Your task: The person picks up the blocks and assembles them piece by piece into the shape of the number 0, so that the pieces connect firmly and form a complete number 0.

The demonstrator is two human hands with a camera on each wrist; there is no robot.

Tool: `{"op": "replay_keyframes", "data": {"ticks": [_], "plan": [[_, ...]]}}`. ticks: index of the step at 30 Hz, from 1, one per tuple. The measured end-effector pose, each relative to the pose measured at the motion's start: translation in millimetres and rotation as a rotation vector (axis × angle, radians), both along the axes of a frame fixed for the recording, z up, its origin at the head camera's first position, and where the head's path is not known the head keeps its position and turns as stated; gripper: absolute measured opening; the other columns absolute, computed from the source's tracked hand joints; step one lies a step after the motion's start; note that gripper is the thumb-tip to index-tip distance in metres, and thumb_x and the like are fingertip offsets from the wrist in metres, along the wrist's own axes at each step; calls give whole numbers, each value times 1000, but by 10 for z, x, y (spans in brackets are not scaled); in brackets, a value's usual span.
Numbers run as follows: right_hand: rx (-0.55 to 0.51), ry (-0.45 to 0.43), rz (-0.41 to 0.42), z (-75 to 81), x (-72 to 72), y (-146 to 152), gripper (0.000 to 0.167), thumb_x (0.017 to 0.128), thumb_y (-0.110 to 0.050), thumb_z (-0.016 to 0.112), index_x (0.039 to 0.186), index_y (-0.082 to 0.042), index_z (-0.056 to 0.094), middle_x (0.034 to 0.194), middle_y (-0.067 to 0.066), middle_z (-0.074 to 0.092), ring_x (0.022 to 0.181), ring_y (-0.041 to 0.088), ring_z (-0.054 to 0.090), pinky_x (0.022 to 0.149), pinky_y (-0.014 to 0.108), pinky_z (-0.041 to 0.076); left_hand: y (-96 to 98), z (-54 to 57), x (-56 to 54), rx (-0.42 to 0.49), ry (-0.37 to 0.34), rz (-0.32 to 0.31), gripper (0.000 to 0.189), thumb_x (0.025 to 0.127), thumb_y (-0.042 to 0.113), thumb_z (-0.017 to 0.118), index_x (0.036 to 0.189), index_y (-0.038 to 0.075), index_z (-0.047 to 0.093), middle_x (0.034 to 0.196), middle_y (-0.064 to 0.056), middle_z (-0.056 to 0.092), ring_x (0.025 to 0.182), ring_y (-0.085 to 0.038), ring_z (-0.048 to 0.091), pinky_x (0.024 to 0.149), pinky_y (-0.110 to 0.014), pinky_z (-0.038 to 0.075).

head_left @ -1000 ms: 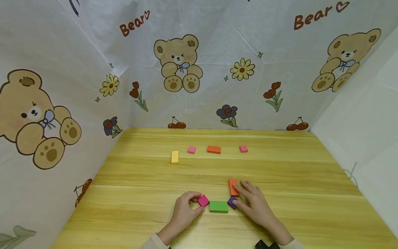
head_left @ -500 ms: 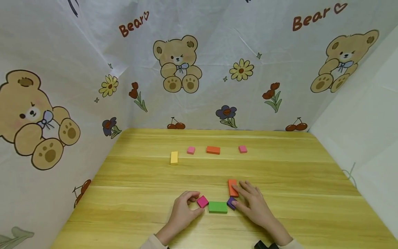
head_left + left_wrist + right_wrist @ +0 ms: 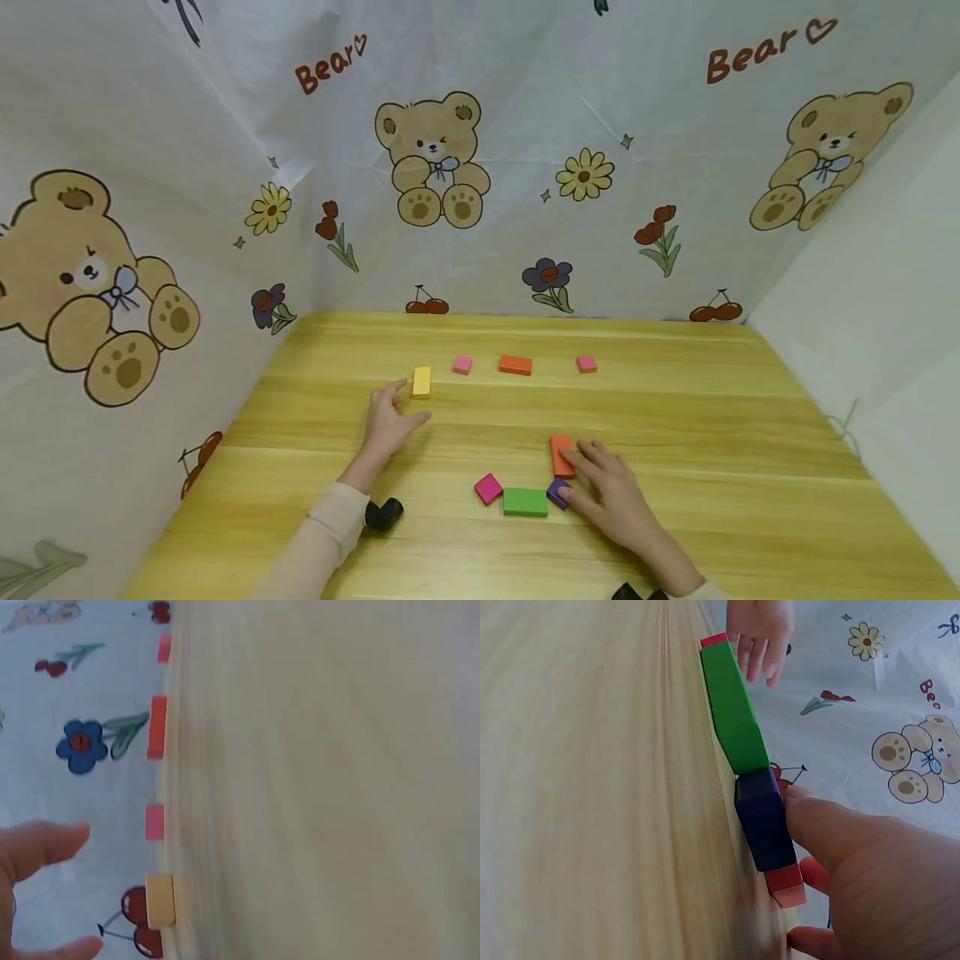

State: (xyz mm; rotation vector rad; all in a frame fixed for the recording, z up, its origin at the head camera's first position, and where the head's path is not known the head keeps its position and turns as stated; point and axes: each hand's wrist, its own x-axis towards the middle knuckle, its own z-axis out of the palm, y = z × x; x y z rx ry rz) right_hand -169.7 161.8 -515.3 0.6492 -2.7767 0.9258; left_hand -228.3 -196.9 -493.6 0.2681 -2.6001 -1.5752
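Observation:
My left hand (image 3: 387, 425) hovers by the yellow block (image 3: 422, 382), thumb and fingers spread apart with nothing between them. In the left wrist view the same yellow block (image 3: 160, 901) lies just beyond the fingertips. My right hand (image 3: 611, 496) rests on the table, its thumb against the purple block (image 3: 558, 492) and a fingertip on the orange block (image 3: 562, 456). A green block (image 3: 525, 502) lies left of the purple one, corner to corner with a magenta block (image 3: 488, 489). The right wrist view shows the green block (image 3: 733, 705) and purple block (image 3: 765, 819) meeting in a row.
At the back of the wooden table (image 3: 675, 400) lie an orange-red block (image 3: 516, 365) and two pink blocks, one left (image 3: 462, 365) and one right (image 3: 587, 363) of it. A white bear-print cloth (image 3: 510, 233) stands behind and to the left.
My left hand has left the magenta block and moved forward and left to the yellow block. The right hand stays at the purple and orange blocks.

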Motion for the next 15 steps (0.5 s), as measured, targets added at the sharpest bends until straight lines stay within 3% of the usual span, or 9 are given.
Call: {"op": "replay_keyframes", "data": {"ticks": [4,7,15], "plan": [[-4,-5,-1,-14,9,-14,55,87,-35,72,136,-13,59,143,25,49,137,49,36,106,75,20,-242,-50,-318,34,-95,-112,102,76,17,84,155,8,20,152,-25,17,129,-42,35,102,-55,41],[-5,0,-3,-17,8,-17,55,87,-35,72,136,-13,59,142,25,50,137,49,36,105,75,20,-335,-83,-480,29,-128,-171,107,73,16,87,156,9,19,154,-24,15,127,-39,37,101,-51,42],[7,-1,-9,2,6,-22,55,87,-35,72,135,-13,60,142,24,50,137,48,37,106,74,20,-432,-50,-638,16,-139,-256,93,76,6,82,152,4,29,151,-21,20,111,-29,43,84,-33,45]]}}
